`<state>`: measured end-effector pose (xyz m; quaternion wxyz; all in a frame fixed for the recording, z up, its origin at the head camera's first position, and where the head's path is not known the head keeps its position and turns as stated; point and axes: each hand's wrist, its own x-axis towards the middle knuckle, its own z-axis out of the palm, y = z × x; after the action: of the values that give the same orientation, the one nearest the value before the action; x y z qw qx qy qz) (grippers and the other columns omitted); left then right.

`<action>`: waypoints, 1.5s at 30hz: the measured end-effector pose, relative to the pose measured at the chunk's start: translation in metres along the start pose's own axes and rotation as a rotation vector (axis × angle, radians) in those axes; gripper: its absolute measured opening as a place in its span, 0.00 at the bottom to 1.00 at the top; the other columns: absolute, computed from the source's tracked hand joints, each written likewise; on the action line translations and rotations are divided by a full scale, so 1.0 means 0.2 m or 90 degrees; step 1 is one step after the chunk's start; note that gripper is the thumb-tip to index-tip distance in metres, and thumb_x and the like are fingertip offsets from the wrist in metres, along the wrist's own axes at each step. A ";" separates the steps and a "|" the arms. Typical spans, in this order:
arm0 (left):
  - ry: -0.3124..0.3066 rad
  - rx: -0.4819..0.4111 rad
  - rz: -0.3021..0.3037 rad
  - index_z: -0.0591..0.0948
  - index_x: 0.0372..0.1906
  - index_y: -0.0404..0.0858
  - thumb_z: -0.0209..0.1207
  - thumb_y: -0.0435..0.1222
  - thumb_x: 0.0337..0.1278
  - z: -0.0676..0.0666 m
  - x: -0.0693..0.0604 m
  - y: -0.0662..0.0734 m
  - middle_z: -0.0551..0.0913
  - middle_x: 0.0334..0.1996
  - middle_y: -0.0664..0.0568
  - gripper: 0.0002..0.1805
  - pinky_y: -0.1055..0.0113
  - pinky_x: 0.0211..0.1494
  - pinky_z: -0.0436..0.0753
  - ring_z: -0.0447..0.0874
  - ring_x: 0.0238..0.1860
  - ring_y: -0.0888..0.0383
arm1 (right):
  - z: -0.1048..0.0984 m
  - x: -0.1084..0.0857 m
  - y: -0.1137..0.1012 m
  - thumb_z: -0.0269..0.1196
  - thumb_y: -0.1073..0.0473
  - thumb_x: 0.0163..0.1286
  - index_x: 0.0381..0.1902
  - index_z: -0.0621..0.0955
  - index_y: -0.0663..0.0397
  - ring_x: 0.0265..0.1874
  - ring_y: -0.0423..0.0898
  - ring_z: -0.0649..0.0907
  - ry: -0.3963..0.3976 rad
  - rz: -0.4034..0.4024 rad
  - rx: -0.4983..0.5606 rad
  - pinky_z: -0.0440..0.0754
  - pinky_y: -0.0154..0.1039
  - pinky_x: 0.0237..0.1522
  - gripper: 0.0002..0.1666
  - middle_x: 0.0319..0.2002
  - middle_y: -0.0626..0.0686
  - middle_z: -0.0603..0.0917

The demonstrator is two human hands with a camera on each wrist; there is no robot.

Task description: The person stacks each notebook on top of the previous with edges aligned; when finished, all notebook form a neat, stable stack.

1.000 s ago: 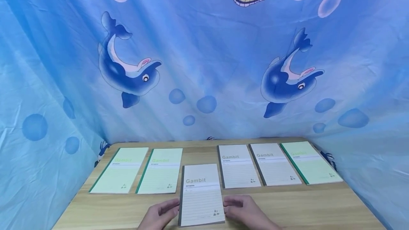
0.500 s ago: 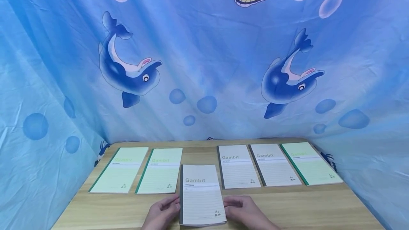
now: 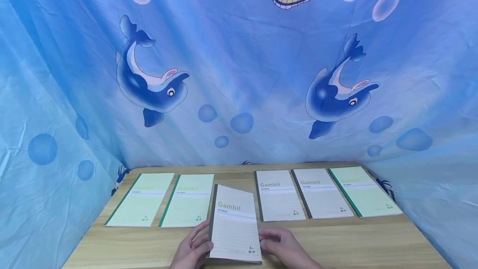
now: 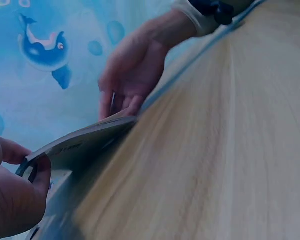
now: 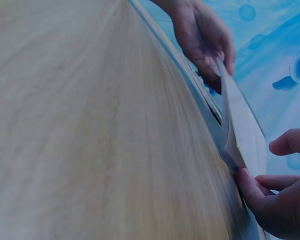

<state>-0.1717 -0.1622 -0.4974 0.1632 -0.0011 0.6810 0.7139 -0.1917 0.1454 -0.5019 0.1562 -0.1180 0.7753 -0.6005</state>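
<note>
A white-covered notebook [image 3: 235, 223] with a dark spine is held tilted above the near middle of the table, its spine side raised. My left hand [image 3: 192, 246] pinches it at the spine, thumb on the cover; the left wrist view shows this left hand [image 4: 15, 195] with the thumb and fingers on either side of the spine. At the opposite edge my right hand [image 3: 281, 246] touches the notebook. In the right wrist view, a fingertip of the right hand [image 5: 285, 192] meets the lower edge while another finger stands apart from the cover.
Two green-spined notebooks [image 3: 140, 200] lie flat at the table's left. To the right lie two dark-spined notebooks [image 3: 280, 198] and a green-spined notebook [image 3: 364, 194]. A blue curtain [image 3: 246, 74] with printed dolphins hangs behind the wooden table [image 3: 351, 240].
The held notebook has tipped, its spine side rising and its far left corner moving up. My left hand has shifted slightly right and taken hold of the spine. My right hand has barely moved.
</note>
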 end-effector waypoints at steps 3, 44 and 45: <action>-0.018 -0.036 0.006 0.44 0.82 0.32 0.60 0.36 0.67 0.01 -0.02 0.02 0.81 0.65 0.38 0.49 0.50 0.64 0.85 0.86 0.61 0.46 | 0.02 0.02 0.00 0.64 0.59 0.70 0.60 0.82 0.66 0.56 0.52 0.85 -0.003 -0.007 0.010 0.84 0.36 0.54 0.24 0.56 0.61 0.87; 0.043 -0.037 0.097 0.57 0.78 0.27 0.58 0.28 0.63 0.44 0.42 0.07 0.74 0.67 0.33 0.40 0.59 0.65 0.83 0.82 0.59 0.52 | -0.33 0.09 0.00 0.62 0.67 0.69 0.67 0.78 0.63 0.55 0.47 0.85 0.296 0.013 0.091 0.83 0.27 0.50 0.28 0.60 0.62 0.84; 0.042 -0.026 0.096 0.58 0.78 0.27 0.59 0.28 0.63 0.46 0.44 0.07 0.75 0.66 0.33 0.40 0.58 0.65 0.84 0.82 0.60 0.52 | -0.36 0.10 0.00 0.62 0.67 0.69 0.67 0.78 0.63 0.56 0.48 0.85 0.299 0.020 0.086 0.83 0.27 0.50 0.28 0.61 0.62 0.83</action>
<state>-0.2386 -0.0534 -0.4966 0.0865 0.0234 0.6695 0.7374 -0.2373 0.2023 -0.4883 -0.0114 0.0479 0.7503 -0.6592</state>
